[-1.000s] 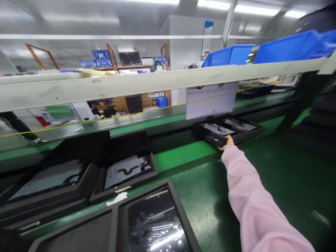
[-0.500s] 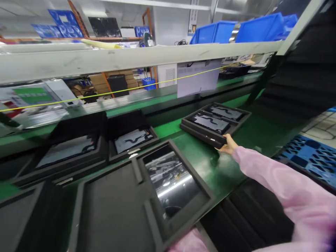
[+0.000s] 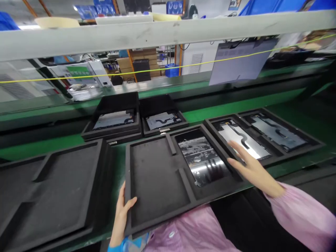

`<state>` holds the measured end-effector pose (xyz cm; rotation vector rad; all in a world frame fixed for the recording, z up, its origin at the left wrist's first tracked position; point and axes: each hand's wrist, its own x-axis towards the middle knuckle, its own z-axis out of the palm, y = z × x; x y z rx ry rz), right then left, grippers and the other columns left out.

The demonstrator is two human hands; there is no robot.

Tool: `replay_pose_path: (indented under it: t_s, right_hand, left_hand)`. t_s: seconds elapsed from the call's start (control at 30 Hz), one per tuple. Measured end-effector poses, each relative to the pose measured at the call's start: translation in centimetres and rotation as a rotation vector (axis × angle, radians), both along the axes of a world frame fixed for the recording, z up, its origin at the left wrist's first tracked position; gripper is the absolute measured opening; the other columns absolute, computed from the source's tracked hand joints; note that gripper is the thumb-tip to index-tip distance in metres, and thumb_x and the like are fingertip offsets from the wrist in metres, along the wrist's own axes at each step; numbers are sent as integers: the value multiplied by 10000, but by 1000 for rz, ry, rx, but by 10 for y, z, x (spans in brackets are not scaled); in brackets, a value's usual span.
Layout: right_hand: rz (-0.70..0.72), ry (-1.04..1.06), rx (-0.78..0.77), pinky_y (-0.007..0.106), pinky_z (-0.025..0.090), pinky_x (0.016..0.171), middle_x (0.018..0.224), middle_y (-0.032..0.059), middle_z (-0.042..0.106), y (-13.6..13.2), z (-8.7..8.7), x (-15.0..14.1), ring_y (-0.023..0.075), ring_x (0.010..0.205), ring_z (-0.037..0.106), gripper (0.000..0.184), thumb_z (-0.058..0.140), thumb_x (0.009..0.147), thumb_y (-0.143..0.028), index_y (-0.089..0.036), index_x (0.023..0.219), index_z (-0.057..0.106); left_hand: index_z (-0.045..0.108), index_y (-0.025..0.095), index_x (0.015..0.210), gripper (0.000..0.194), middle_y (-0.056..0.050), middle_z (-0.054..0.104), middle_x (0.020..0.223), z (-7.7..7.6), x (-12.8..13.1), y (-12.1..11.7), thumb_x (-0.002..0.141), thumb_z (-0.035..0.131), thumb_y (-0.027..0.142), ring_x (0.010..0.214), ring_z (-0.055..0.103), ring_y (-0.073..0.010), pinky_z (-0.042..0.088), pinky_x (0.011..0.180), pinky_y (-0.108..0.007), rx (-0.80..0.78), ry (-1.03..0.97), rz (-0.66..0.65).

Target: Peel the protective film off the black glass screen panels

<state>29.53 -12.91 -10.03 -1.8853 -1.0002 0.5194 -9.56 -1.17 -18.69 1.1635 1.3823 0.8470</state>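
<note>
A black foam tray (image 3: 154,185) with two compartments lies in front of me. Its left compartment is bare, and a glossy dark screen panel (image 3: 201,157) sits in the right one. My left hand (image 3: 122,213) grips the tray's left rim, thumb on top and fingers along the outer side. Above the tray's right side hovers my right hand (image 3: 256,173), fingers apart and holding nothing. Just beyond it, a second foam tray (image 3: 278,154) holds two screen panels, silvery backs up with dark flex cables; my right hand partly covers the nearer panel (image 3: 238,138).
Stacked foam trays (image 3: 70,189) stand at the left on the green bench. Two foam boxes (image 3: 112,129) with silvery panels sit behind. A white beam (image 3: 157,33) and a yellow cord (image 3: 157,71) cross ahead; a grey-white sheet (image 3: 241,63) hangs at the back.
My right hand has let go of the tray with two panels, now beside the front tray, and moved left. My left hand has come into view on the front tray. The view has swung right-to-left.
</note>
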Motion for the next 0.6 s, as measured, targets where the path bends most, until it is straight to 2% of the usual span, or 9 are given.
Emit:
replay_pose_path:
  t_s: [0.07,0.13,0.17,0.23,0.33,0.4,0.43,0.5,0.6]
  right_hand:
    - [546,-489,-46,508,251,1108,1249,89,504,33,-1,-6,278,1264,368,369,511,777,-336,-205,1113,588]
    - [1043,-686,-141,508,302,1059,1219,71,531,65,-6,-11,266,1243,383,346,489,735,-200,-200,1052,628]
    - [1212,-722,-181,501,316,1044,1216,62,533,78,-10,-14,266,1238,381,372,509,679,-152,-202,1024,639]
    - [1380,-765,-208,517,287,1049,1226,58,520,95,-16,-19,287,1232,368,477,569,562,-100,-208,1021,642]
    - [1477,-775,-182,551,116,1112,1173,62,529,102,-25,-26,302,1203,361,567,665,461,-83,-222,1011,647]
    - [1493,-626,-190,508,48,1146,1015,53,564,101,-31,-25,282,1154,397,440,730,422,-122,-229,845,666]
    - [1444,-516,-198,488,66,1155,942,53,564,101,-33,-23,271,1127,418,360,760,424,-166,-232,762,655]
    - [1228,-316,-176,491,166,1139,868,64,551,103,-36,-15,253,1074,456,287,796,487,-292,-232,719,638]
    - [888,-154,-14,516,340,1035,877,80,554,113,-24,4,227,992,507,348,769,627,-422,-206,875,653]
  left_hand:
    - [300,207,1416,690,-50,285,1515,5,1,5,786,534,362,1400,223,-261,229,1139,-381,49,61,-49]
    - [297,193,1417,684,-67,268,1520,6,0,11,788,520,346,1408,203,-247,191,1149,-375,105,122,-86]
    - [296,180,1416,692,-81,277,1515,5,1,13,784,524,347,1403,218,-247,197,1147,-375,131,140,-95]
    - [318,163,1401,683,-107,308,1497,5,1,14,781,538,349,1389,257,-250,213,1142,-391,186,159,-89]
    - [396,167,1347,583,-128,346,1472,12,5,9,804,530,334,1390,254,-253,184,1144,-434,290,223,-45]
    - [442,177,1313,508,-127,336,1479,22,10,2,830,512,316,1409,205,-242,154,1149,-436,349,272,-26]
    - [453,183,1308,485,-123,317,1490,27,12,-1,842,504,309,1417,178,-234,149,1149,-434,374,292,-24]
    - [466,193,1303,455,-111,294,1504,37,18,-7,862,490,301,1425,147,-221,152,1148,-432,408,318,-35]
    - [482,198,1292,426,-102,340,1484,52,28,-13,882,478,315,1417,183,-209,179,1144,-418,434,318,-71]
